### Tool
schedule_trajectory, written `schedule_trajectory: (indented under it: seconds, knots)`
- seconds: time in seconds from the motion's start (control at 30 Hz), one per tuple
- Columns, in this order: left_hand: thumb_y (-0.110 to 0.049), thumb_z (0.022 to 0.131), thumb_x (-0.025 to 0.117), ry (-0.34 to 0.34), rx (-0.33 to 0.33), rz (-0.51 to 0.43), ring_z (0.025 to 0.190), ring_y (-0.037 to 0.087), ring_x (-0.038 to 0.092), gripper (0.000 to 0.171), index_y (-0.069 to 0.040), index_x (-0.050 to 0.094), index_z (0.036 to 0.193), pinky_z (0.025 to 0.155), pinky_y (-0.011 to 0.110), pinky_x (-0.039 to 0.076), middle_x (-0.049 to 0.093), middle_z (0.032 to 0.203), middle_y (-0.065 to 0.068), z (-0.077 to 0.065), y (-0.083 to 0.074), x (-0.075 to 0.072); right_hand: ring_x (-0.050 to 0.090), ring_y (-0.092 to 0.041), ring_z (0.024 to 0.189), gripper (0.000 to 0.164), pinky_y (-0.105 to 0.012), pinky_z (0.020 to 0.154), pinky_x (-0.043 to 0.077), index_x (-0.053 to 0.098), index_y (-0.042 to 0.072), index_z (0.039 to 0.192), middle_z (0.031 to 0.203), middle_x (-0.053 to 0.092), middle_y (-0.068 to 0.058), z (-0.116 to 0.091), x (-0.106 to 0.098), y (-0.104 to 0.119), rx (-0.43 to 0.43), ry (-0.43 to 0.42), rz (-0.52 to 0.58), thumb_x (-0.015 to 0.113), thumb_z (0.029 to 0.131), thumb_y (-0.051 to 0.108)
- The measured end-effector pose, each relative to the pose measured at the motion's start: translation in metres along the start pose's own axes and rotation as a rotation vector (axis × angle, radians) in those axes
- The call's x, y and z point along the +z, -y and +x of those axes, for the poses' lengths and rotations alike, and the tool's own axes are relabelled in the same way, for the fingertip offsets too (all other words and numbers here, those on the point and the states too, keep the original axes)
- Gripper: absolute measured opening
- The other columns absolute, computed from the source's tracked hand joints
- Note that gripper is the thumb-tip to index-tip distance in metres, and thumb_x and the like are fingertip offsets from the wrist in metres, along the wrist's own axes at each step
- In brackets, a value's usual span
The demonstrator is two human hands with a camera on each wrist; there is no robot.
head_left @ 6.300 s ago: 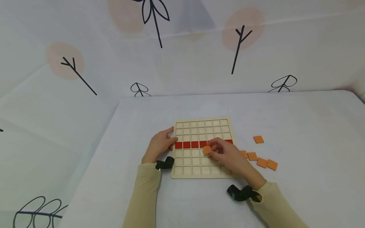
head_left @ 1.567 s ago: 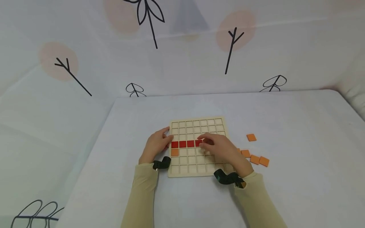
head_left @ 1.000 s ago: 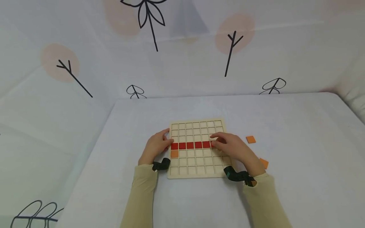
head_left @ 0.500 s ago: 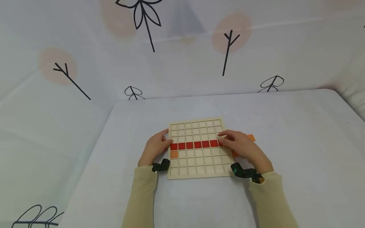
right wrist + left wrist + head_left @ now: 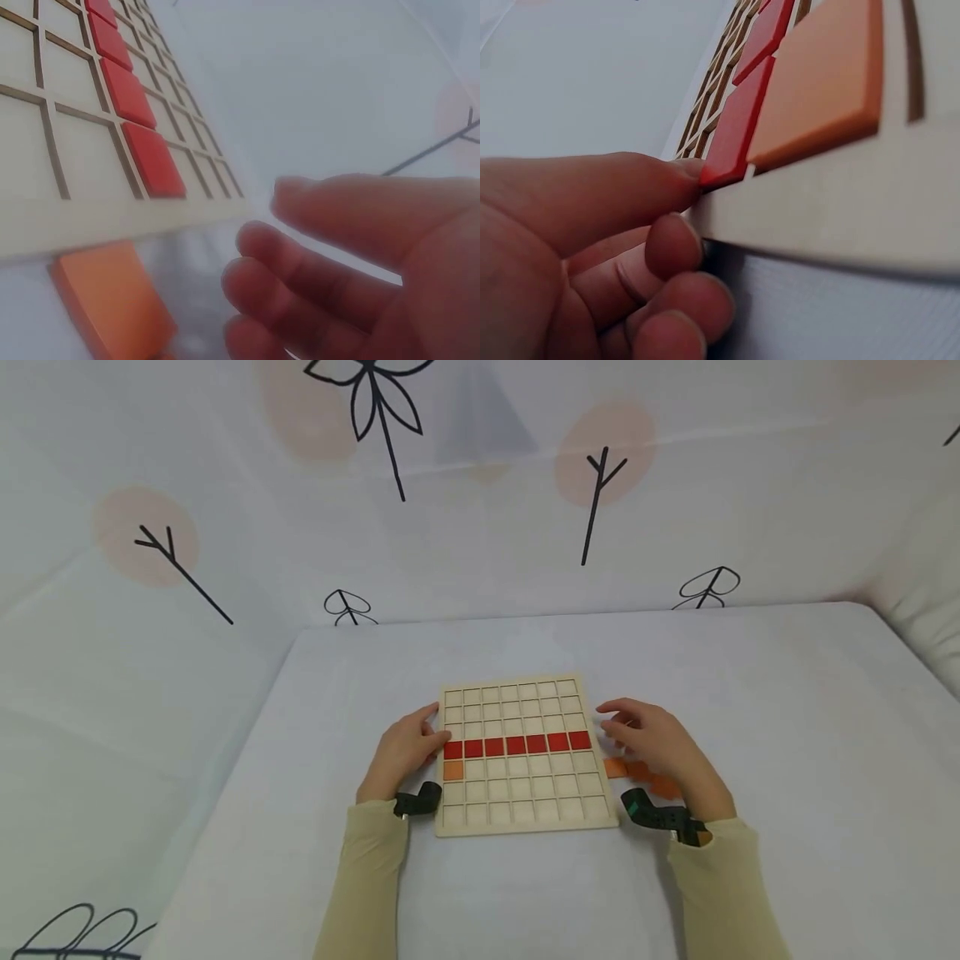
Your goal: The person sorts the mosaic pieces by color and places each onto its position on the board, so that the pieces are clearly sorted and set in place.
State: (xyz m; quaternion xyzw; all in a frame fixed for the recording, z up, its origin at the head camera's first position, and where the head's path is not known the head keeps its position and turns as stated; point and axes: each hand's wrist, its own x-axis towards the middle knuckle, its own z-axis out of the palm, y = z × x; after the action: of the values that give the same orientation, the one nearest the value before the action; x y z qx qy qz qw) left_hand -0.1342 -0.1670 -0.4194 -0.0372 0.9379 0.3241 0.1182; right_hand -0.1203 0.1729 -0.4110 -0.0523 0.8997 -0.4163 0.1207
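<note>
Wooden grid board (image 5: 519,790) lies on tabletop (image 5: 420,652) well in from far edge, red tiles (image 5: 515,745) spanning its left edge to right, one orange tile (image 5: 453,770) at left, left hand (image 5: 403,752) pinching that edge, right hand (image 5: 654,737) loosely half-curled, holding nothing, near loose orange tiles (image 5: 615,767) off right edge.
</note>
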Motion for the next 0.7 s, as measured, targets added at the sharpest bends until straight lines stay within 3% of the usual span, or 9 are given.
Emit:
schedule_trajectory:
  seconds: [0.47,0.7]
  knots:
    - [-0.032,0.083,0.060,-0.021,0.016,0.019,0.054,0.015,0.051,0.059,-0.021,0.039,0.136,0.055,0.029,0.037,0.055,0.067,0.000,0.001,0.003,-0.001,0.050,-0.022,0.079,0.037,-0.027,0.062,0.040,0.051,0.012,0.122,0.092,0.057,-0.009,-0.001,-0.009,-0.012,0.055,-0.079,-0.105,0.051,0.090,0.031]
    - [-0.033,0.083,0.060,-0.006,0.011,0.014,0.055,0.016,0.051,0.058,-0.021,0.039,0.136,0.056,0.029,0.038,0.055,0.068,0.001,-0.001,0.002,0.000,0.045,-0.026,0.083,0.036,-0.032,0.064,0.039,0.051,0.009,0.121,0.094,0.052,-0.012,-0.004,-0.008,-0.019,0.093,-0.147,-0.143,0.053,0.089,0.025]
